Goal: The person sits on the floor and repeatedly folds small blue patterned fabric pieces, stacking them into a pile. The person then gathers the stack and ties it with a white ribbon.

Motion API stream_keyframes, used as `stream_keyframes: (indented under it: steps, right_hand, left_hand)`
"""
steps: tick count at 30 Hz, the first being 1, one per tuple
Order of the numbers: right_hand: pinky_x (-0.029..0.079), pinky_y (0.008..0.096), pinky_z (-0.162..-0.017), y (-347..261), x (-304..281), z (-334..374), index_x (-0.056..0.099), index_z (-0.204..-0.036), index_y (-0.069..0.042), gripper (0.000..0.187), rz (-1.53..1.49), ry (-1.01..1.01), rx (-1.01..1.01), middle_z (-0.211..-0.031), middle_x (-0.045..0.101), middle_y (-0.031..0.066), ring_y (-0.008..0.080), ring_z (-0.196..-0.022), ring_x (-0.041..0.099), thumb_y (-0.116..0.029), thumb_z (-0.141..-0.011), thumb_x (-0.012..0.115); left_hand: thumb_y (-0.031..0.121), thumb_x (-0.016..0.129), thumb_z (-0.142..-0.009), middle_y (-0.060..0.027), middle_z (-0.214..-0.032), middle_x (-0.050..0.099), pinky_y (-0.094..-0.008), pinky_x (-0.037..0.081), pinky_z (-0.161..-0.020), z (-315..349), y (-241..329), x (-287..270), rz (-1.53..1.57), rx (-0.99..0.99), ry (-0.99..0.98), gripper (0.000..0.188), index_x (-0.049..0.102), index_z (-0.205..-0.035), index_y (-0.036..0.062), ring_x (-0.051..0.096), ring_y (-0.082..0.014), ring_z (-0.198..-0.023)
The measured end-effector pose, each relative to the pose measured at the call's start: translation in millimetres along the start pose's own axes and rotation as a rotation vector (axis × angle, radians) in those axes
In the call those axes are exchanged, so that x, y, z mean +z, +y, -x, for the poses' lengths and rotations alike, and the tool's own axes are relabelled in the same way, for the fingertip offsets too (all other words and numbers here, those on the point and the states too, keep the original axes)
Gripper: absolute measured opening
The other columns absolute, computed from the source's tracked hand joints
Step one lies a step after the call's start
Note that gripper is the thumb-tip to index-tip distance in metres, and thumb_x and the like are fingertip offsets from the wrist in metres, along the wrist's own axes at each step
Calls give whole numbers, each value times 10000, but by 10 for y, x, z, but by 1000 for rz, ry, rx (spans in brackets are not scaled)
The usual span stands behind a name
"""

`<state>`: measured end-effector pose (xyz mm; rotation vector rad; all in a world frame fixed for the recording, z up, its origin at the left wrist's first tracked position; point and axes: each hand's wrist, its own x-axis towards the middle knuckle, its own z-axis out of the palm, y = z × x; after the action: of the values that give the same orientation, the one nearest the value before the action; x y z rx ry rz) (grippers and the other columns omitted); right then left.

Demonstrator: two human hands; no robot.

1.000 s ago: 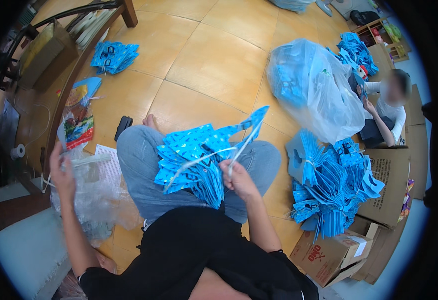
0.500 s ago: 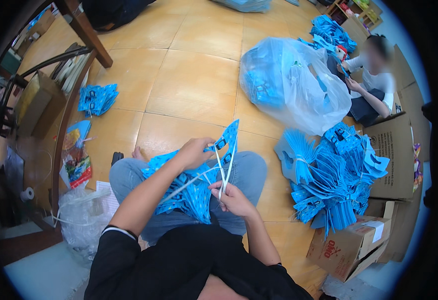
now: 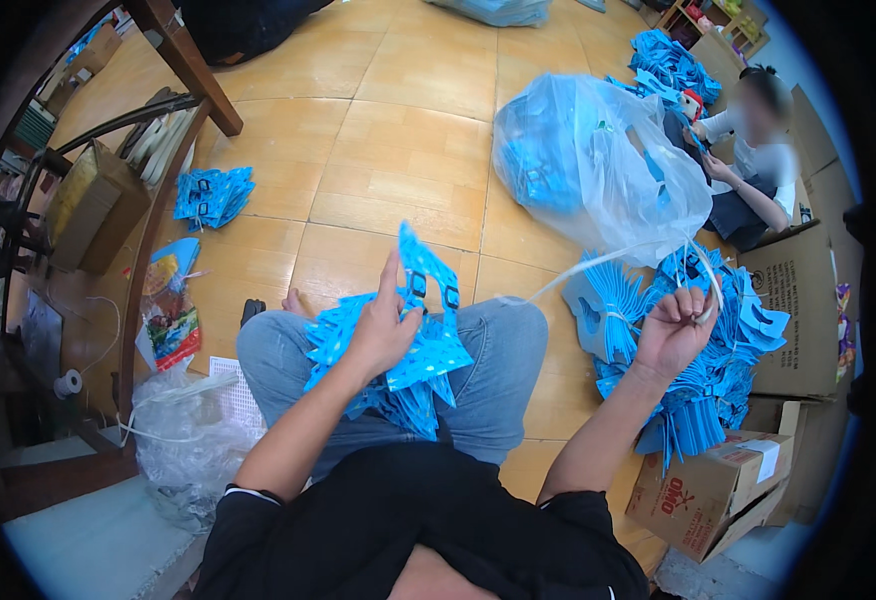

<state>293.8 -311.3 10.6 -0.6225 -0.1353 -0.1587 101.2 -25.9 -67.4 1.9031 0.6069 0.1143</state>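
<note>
On my lap lies a pile of flat blue patterned cut-outs [image 3: 353, 330]. My left hand [image 3: 388, 328] is closed on an upright cut-out [image 3: 435, 318] with small black frames on it. Its index finger extends along the edge; the thumb is partly hidden. Out to the right, my right hand [image 3: 676, 328] is raised with its fingers curled around thin white bands [image 3: 715, 285]. The bands loop above the fingers, and a long pale strand trails left. Behind that hand sits a large heap of bundled blue pieces [image 3: 693, 425].
A big clear bag of blue pieces [image 3: 588, 160] stands ahead on the right, near a seated person [image 3: 758, 160]. Cardboard boxes [image 3: 703, 490] line the right side. At left are a small blue stack [image 3: 213, 197], a wooden-legged frame [image 3: 183, 60] and a crumpled clear bag [image 3: 183, 440].
My right hand has swung from the lap out to the right and up, carrying the white bands away from the cut-out. The left hand stays at the pile; the cut-out has shifted left.
</note>
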Motion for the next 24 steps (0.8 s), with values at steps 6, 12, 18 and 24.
stream_keyframes:
  steps: [6, 12, 18, 24]
  right_hand:
    - [444, 269, -512, 340, -676, 548, 618, -1004, -17, 385, 1775, -397, 777, -596, 612, 72, 141, -501, 562, -388, -957, 526]
    - [465, 268, -517, 319, -648, 756, 616, -880, -14, 336, 1414, -353, 872, -647, 607, 44, 124, -550, 596, -328, -976, 547]
    - [517, 328, -751, 1098, -122, 1228, 630, -1075, 18, 334, 1095, -663, 721, -909, 685, 146, 237, -850, 669, -275, -1005, 487]
    - [475, 441, -894, 1711, -186, 2021, 587, -1216, 11, 472, 1529, -1158, 248, -994, 663, 237, 392, -963, 634, -311, -878, 659]
  left_hand:
    - [148, 621, -878, -130, -729, 642, -352, 489, -606, 229, -421, 118, -274, 33, -34, 526, 486, -1362, -10, 632, -208, -649]
    - [176, 600, -878, -211, -791, 678, -426, 519, -706, 320, -676, 121, -130, -66, -99, 521, 485, -1311, -90, 668, -363, -737]
    - [146, 572, -893, -220, -799, 677, -427, 519, -714, 307, -606, 110, -127, -126, -118, 478, 493, -1298, -94, 659, -383, -730]
    - [136, 543, -910, -241, -1214, 595, -445, 496, -855, 368, -695, -13, -251, 51, 178, 370, 556, -1238, -35, 605, -410, -1039]
